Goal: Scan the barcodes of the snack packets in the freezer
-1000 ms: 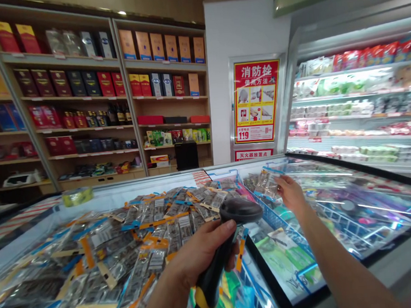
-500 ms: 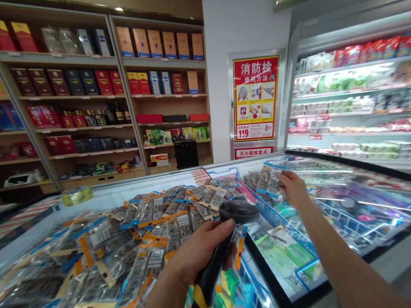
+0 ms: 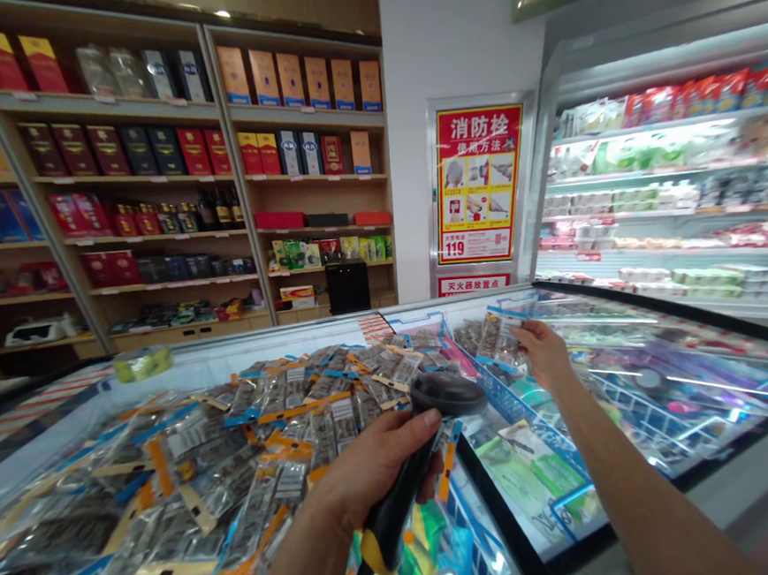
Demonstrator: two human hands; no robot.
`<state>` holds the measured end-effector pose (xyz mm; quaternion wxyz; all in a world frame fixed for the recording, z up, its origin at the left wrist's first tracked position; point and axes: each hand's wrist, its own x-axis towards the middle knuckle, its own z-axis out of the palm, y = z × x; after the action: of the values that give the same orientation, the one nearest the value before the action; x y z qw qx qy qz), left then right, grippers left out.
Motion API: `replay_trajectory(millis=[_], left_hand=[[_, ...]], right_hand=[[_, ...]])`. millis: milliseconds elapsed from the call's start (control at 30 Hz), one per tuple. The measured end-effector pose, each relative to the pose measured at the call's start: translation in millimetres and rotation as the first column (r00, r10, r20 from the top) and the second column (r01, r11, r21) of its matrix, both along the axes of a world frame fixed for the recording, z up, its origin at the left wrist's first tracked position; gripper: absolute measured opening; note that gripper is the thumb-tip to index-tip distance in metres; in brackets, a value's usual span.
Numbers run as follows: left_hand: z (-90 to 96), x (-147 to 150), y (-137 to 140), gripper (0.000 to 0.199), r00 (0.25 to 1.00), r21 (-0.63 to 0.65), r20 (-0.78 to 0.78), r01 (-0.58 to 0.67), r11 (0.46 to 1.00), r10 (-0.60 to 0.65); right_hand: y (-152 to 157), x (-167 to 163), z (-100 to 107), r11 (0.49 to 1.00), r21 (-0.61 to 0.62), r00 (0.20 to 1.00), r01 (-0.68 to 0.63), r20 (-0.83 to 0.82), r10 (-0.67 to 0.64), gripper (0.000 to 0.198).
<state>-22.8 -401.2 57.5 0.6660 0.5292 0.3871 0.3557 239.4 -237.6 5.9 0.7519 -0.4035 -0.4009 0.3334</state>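
My left hand (image 3: 377, 461) is wrapped around the handle of a black barcode scanner (image 3: 446, 393) with yellow trim, its head pointing away from me. An orange-edged packet (image 3: 449, 459) shows just beyond those fingers; whether they touch it I cannot tell. Over on the right, my right hand (image 3: 544, 350) pinches a clear, blue-edged snack packet (image 3: 496, 336) with dark contents by its side, above the blue basket. Many similar packets (image 3: 301, 418) with orange, blue and cream strips lie heaped to the left, beside and beyond the scanner.
A blue wire basket (image 3: 508, 393) divides the freezer under its glass lid (image 3: 709, 368). Green and white bags (image 3: 524, 471) lie inside. Tape roll (image 3: 143, 364) rests on the back left rim. Shelves of boxes (image 3: 147, 151) and a lit fridge (image 3: 675, 185) stand behind.
My right hand has shifted slightly left with the snack packet. My left hand and the barcode scanner are almost unmoved.
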Motion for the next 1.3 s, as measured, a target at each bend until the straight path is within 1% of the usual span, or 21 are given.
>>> replay_trajectory(millis=[200,367,433,533,700,800,900,1000,1067,1233,1300], left_hand=[[-2.6,-1.0,2.3,0.035,1.000,-0.009,-0.019,0.005,1.000,-0.006],[-5.5,-0.8,6.0,0.036,0.994,-0.011,-0.112,-0.002,1.000,0.001],[-3.2,-0.9,5.1,0.036,0.991,-0.007,-0.135,-0.022,1.000,0.021],[4.1,-2.0,0.2,0.035,0.992,0.000,-0.120,-0.045,0.999,0.045],[14.7,-3.6,-9.9,0.033,0.995,0.037,-0.095,-0.016,0.999,0.019],[17.7,-3.5,-14.6,0.032,0.992,0.044,-0.128,-0.003,0.999,0.009],[19.0,-3.0,-16.8,0.033,0.986,0.051,-0.167,-0.004,0.999,0.012],[20.0,-2.5,-12.9,0.034,0.983,0.059,-0.185,0.011,0.998,0.000],[22.0,-1.9,-6.8,0.036,0.979,0.063,-0.202,0.023,0.998,-0.009],[29.7,-1.0,9.9,0.040,0.931,0.106,-0.364,0.051,0.993,-0.009],[29.5,-1.3,13.4,0.042,0.923,0.105,-0.384,0.066,0.992,-0.021]], right_hand=[[-1.9,-0.3,1.0,1.000,0.006,1.000,-0.007,-0.001,0.007,0.029],[-2.6,-1.0,0.2,1.000,-0.010,0.999,0.015,0.045,-0.014,0.030],[-4.1,-3.0,0.8,1.000,-0.010,0.997,0.016,0.073,-0.015,0.031],[-7.3,-7.5,2.6,1.000,-0.009,0.996,0.005,0.088,-0.004,0.033],[-8.9,-11.9,2.0,1.000,-0.015,0.987,0.006,0.159,-0.004,0.030],[-7.3,-11.2,-0.3,0.999,-0.032,0.977,0.028,0.214,-0.020,0.029],[-7.1,-11.0,-1.0,0.999,-0.042,0.977,0.019,0.212,-0.009,0.029],[-8.8,-12.3,0.8,0.999,-0.038,0.987,-0.027,0.157,0.033,0.031],[-10.1,-12.9,2.5,0.999,-0.030,0.989,-0.035,0.146,0.039,0.031],[-10.0,-11.3,4.4,0.999,-0.024,0.977,0.024,0.213,-0.018,0.028],[-8.9,-10.2,4.0,0.999,-0.016,0.973,0.034,0.229,-0.030,0.027]])
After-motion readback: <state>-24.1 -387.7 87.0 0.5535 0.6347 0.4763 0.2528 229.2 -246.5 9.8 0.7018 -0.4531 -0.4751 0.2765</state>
